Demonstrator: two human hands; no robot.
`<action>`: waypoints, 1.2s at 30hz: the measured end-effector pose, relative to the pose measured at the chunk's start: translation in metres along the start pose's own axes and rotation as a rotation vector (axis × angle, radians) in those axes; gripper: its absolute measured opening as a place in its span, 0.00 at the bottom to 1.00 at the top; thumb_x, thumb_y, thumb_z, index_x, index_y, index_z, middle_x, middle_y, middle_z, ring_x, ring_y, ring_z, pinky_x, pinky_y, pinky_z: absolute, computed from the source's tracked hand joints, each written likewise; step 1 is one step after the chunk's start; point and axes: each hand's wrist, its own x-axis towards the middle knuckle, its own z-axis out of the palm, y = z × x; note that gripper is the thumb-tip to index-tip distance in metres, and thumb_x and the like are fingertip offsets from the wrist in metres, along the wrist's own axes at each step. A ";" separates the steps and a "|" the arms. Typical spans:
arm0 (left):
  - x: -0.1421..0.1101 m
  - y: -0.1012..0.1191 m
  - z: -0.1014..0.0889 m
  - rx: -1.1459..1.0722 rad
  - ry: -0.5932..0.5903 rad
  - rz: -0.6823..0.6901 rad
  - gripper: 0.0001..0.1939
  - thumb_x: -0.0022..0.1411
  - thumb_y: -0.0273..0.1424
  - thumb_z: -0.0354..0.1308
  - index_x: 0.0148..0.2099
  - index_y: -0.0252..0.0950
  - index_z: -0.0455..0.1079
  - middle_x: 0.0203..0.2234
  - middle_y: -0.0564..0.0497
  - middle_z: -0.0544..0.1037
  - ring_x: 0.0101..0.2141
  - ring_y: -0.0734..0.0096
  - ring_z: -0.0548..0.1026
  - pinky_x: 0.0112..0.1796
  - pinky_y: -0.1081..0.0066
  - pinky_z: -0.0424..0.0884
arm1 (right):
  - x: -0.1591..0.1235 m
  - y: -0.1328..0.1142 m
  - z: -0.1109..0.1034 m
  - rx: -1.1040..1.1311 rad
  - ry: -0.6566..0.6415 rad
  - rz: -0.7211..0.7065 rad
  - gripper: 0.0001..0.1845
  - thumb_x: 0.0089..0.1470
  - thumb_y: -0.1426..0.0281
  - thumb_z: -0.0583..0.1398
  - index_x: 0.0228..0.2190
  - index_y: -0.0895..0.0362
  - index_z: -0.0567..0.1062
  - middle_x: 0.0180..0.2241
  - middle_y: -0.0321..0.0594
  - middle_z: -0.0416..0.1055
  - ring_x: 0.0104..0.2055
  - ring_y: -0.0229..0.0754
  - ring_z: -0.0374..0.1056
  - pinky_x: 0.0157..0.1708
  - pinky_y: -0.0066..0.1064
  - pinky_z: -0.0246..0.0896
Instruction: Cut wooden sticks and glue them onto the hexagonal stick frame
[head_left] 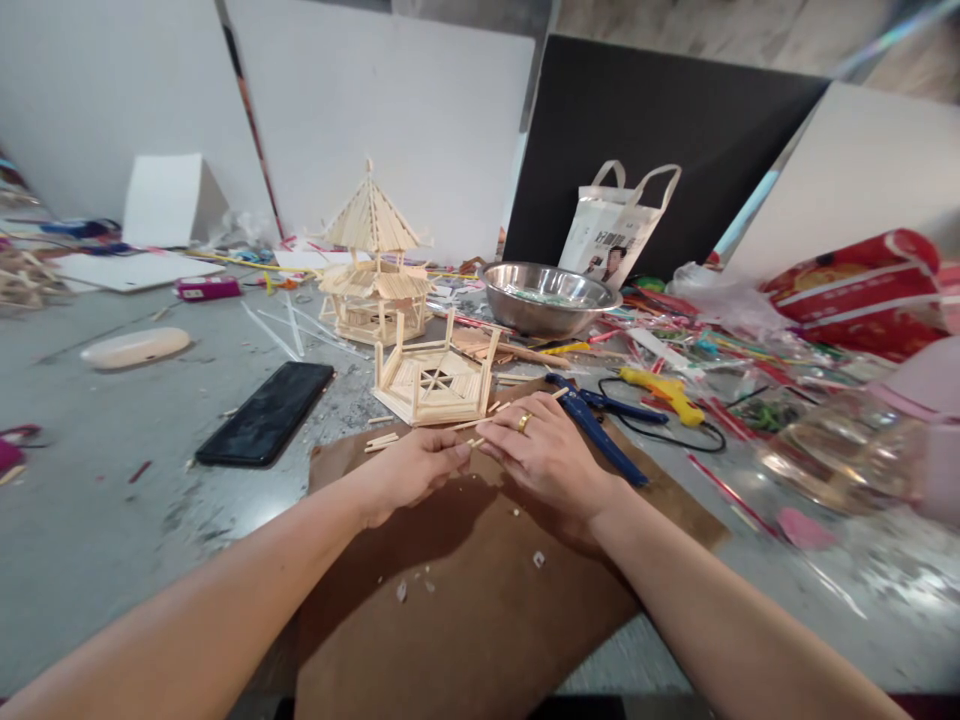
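My left hand (412, 468) and my right hand (541, 452) meet fingertip to fingertip over a brown board (480, 590). Both are pinched on a thin wooden stick (477, 441) that shows between the fingers. A ring sits on my right hand. Just beyond the hands stands a small open-topped stick frame (435, 382) with upright corner posts. Loose stick pieces (382, 440) lie on the board's far left corner. Behind the frame is a finished stick pavilion (375, 262) with a pointed roof.
A black phone (266, 412) lies left of the board. A blue tool (596, 425) and a yellow glue gun (664, 390) lie to the right. A steel bowl (550, 296), a white bag (619, 225), red packaging (855, 285) and a clear bottle (844, 452) crowd the right side.
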 end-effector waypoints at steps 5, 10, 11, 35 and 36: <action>-0.001 0.002 0.001 0.172 0.056 0.096 0.15 0.52 0.42 0.46 0.25 0.34 0.59 0.12 0.61 0.49 0.13 0.83 0.47 0.14 0.79 0.43 | 0.001 -0.001 -0.003 0.016 -0.015 -0.009 0.12 0.52 0.68 0.48 0.33 0.57 0.70 0.28 0.39 0.67 0.33 0.38 0.56 0.35 0.32 0.45; -0.001 0.003 0.000 0.445 0.145 0.247 0.16 0.53 0.40 0.45 0.22 0.33 0.59 0.14 0.58 0.56 0.18 0.80 0.53 0.20 0.78 0.49 | 0.000 -0.003 -0.002 0.001 -0.006 0.003 0.12 0.52 0.68 0.48 0.31 0.57 0.70 0.27 0.39 0.67 0.33 0.38 0.56 0.34 0.32 0.45; -0.001 0.002 0.000 0.479 0.154 0.272 0.16 0.53 0.39 0.44 0.22 0.33 0.59 0.15 0.57 0.57 0.19 0.80 0.54 0.20 0.77 0.50 | -0.001 -0.003 -0.001 -0.007 -0.004 0.008 0.12 0.52 0.68 0.48 0.30 0.57 0.70 0.27 0.39 0.67 0.32 0.38 0.56 0.33 0.32 0.44; 0.004 -0.003 0.002 0.598 0.204 0.251 0.16 0.53 0.39 0.42 0.24 0.32 0.61 0.17 0.55 0.61 0.21 0.76 0.57 0.23 0.76 0.52 | -0.001 -0.017 -0.001 -0.075 -0.101 0.171 0.15 0.52 0.65 0.47 0.25 0.56 0.70 0.25 0.40 0.67 0.31 0.38 0.57 0.31 0.30 0.45; 0.004 -0.002 0.002 0.600 0.205 0.250 0.16 0.53 0.39 0.42 0.24 0.32 0.61 0.17 0.55 0.61 0.21 0.76 0.57 0.23 0.76 0.53 | -0.001 -0.017 -0.001 -0.079 -0.104 0.177 0.15 0.52 0.65 0.47 0.24 0.56 0.70 0.25 0.39 0.67 0.31 0.38 0.57 0.31 0.30 0.45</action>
